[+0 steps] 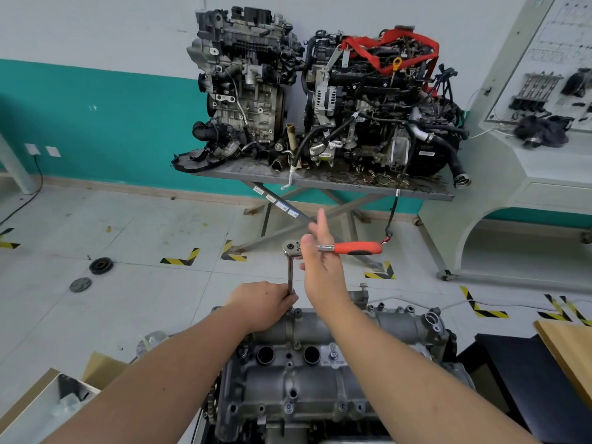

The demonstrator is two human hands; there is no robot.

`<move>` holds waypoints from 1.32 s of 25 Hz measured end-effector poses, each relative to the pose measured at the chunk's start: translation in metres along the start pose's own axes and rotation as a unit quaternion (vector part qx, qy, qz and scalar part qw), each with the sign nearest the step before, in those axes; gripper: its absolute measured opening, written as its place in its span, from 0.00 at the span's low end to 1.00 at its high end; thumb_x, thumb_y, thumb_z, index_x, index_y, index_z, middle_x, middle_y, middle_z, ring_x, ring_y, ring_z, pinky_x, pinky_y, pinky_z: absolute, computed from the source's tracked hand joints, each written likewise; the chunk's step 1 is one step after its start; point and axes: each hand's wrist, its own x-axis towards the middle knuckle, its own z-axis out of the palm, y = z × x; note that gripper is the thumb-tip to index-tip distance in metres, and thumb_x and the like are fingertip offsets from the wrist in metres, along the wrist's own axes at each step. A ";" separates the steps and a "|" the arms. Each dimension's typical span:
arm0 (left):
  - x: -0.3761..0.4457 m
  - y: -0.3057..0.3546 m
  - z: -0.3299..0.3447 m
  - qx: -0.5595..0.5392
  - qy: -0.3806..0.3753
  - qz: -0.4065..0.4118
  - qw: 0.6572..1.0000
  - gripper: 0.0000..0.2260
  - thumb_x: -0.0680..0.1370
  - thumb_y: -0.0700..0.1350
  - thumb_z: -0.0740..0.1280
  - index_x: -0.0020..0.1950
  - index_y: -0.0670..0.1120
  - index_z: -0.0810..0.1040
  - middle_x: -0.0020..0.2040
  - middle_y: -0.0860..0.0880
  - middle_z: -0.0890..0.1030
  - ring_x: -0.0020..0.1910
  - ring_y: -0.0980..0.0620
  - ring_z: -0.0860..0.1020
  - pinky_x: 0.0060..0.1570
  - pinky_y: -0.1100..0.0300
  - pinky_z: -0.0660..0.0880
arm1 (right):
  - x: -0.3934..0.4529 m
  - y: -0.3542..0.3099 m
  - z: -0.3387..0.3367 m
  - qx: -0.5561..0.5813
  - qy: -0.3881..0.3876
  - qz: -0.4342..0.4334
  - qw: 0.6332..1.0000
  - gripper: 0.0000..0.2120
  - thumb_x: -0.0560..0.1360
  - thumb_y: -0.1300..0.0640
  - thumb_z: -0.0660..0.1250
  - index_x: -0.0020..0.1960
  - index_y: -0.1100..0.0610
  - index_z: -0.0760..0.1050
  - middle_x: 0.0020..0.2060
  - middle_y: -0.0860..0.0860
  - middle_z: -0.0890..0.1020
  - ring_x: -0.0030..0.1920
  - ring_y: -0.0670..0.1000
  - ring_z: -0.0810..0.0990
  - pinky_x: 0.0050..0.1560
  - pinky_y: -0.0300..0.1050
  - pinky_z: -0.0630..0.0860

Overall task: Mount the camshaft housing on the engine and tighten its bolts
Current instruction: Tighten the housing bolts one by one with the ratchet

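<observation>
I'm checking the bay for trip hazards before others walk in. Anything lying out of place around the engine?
Yes. Two round pulley-like discs lie loose on the floor tiles, left of the left hand. On the far table, a hose hangs over the right edge.

I'm looking into an automotive training workshop: two grimy stripped car engines crowd a grey steel scissor-leg table against the teal-and-white wall, yellow-black hazard tape corners mark the tiled floor, and a white parts-display board stands at right.
</observation>
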 end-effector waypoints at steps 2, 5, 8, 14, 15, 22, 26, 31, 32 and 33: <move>0.002 -0.001 0.000 -0.001 -0.006 -0.003 1.000 0.19 0.83 0.62 0.48 0.53 0.55 0.74 0.50 0.50 0.82 0.51 0.46 0.80 0.44 0.53 0.71 | 0.003 -0.001 0.002 0.093 -0.046 0.080 0.991 0.27 0.79 0.46 0.63 0.76 0.39 0.61 0.48 0.39 0.83 0.47 0.44 0.81 0.53 0.44 0.75; 0.003 -0.001 0.000 0.005 -0.011 -0.001 1.000 0.17 0.83 0.62 0.48 0.48 0.56 0.72 0.49 0.49 0.82 0.50 0.46 0.80 0.43 0.53 0.69 | 0.010 -0.006 -0.003 0.222 -0.114 0.155 0.956 0.18 0.80 0.59 0.65 0.68 0.50 0.74 0.44 0.50 0.85 0.42 0.49 0.80 0.49 0.45 0.69; 0.002 0.000 -0.002 -0.001 -0.018 -0.001 1.000 0.17 0.83 0.62 0.48 0.47 0.55 0.71 0.49 0.50 0.82 0.50 0.46 0.80 0.47 0.52 0.73 | 0.014 -0.011 -0.009 0.287 -0.147 0.156 0.934 0.14 0.78 0.67 0.65 0.51 0.50 0.83 0.45 0.50 0.85 0.44 0.50 0.79 0.48 0.45 0.69; 0.003 0.000 -0.002 0.015 -0.026 -0.005 1.000 0.16 0.83 0.59 0.48 0.45 0.53 0.68 0.49 0.48 0.82 0.45 0.46 0.77 0.42 0.53 0.69 | -0.001 -0.001 0.019 0.181 -0.020 0.030 0.983 0.07 0.79 0.64 0.68 0.49 0.54 0.81 0.36 0.43 0.83 0.38 0.40 0.80 0.42 0.33 0.75; 0.003 0.001 -0.003 0.013 -0.028 -0.009 0.999 0.15 0.83 0.59 0.48 0.45 0.53 0.68 0.48 0.48 0.82 0.43 0.47 0.75 0.42 0.53 0.69 | -0.001 -0.001 0.018 0.175 -0.021 0.028 0.984 0.06 0.79 0.63 0.68 0.50 0.53 0.81 0.36 0.43 0.83 0.38 0.40 0.80 0.42 0.34 0.75; 0.004 -0.001 0.002 0.020 -0.012 -0.013 1.000 0.20 0.83 0.63 0.47 0.52 0.53 0.74 0.48 0.50 0.81 0.48 0.47 0.79 0.45 0.52 0.73 | 0.014 -0.014 -0.007 0.295 -0.112 0.179 0.932 0.11 0.84 0.56 0.57 0.50 0.58 0.76 0.37 0.54 0.82 0.37 0.50 0.76 0.45 0.44 0.70; 0.003 0.001 0.003 0.021 -0.014 -0.017 1.000 0.20 0.83 0.63 0.47 0.50 0.54 0.74 0.47 0.52 0.81 0.46 0.48 0.79 0.43 0.52 0.72 | 0.022 -0.026 -0.007 0.185 -0.165 0.224 0.943 0.11 0.85 0.53 0.53 0.49 0.58 0.69 0.28 0.52 0.71 0.29 0.49 0.67 0.38 0.45 0.63; 0.002 0.000 0.002 0.026 -0.006 -0.009 1.000 0.20 0.82 0.63 0.46 0.52 0.56 0.74 0.49 0.51 0.82 0.48 0.48 0.79 0.42 0.53 0.70 | 0.023 -0.030 -0.010 0.231 -0.185 0.263 0.918 0.13 0.81 0.58 0.49 0.49 0.59 0.71 0.31 0.54 0.79 0.32 0.49 0.74 0.41 0.43 0.69; 0.002 0.001 0.002 0.024 -0.007 -0.007 1.000 0.20 0.82 0.63 0.46 0.50 0.56 0.73 0.48 0.51 0.81 0.48 0.48 0.79 0.42 0.53 0.70 | 0.023 -0.028 -0.010 0.245 -0.182 0.264 0.915 0.12 0.81 0.59 0.49 0.50 0.59 0.71 0.33 0.54 0.81 0.33 0.50 0.74 0.42 0.43 0.69; 0.002 0.001 0.001 0.022 -0.008 -0.005 1.000 0.19 0.82 0.63 0.46 0.48 0.56 0.71 0.48 0.51 0.81 0.47 0.48 0.79 0.41 0.53 0.69 | 0.024 -0.027 -0.011 0.249 -0.179 0.265 0.914 0.12 0.81 0.59 0.50 0.49 0.59 0.71 0.33 0.54 0.81 0.34 0.50 0.74 0.43 0.44 0.69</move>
